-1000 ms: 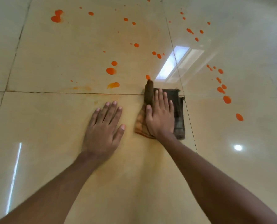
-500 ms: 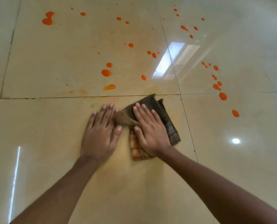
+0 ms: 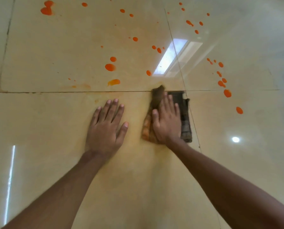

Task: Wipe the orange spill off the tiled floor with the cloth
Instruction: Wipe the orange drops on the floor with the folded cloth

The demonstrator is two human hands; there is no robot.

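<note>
The cloth lies flat on the floor, on the near tile where two grout lines cross. Its far tip reaches just over the crosswise grout line and its right edge runs along the other line. The part showing right of the hand is dark and checked; the part showing left of the hand is stained orange.

The right hand lies palm down on the cloth and covers its middle. The fingers are straight and close together, pointing away from the person, and press the cloth to the tile without curling round it. The thumb rests out to the left along the stained edge. The right forearm comes in from the lower right corner, held fairly straight.

The left hand is flat on the bare tile just beside the cloth, not touching it. Its fingers are straight and a little spread, thumb out towards the cloth, holding nothing. The left forearm comes up from the lower left.

The spill is scattered as orange drops over the far tiles. A smeared patch sits near the crosswise grout line, and a string of drops runs down to the right of the cloth. A faint orange film tints the near tile around both hands.

The glossy floor shows a window reflection beyond the cloth and a lamp glint at the right.
</note>
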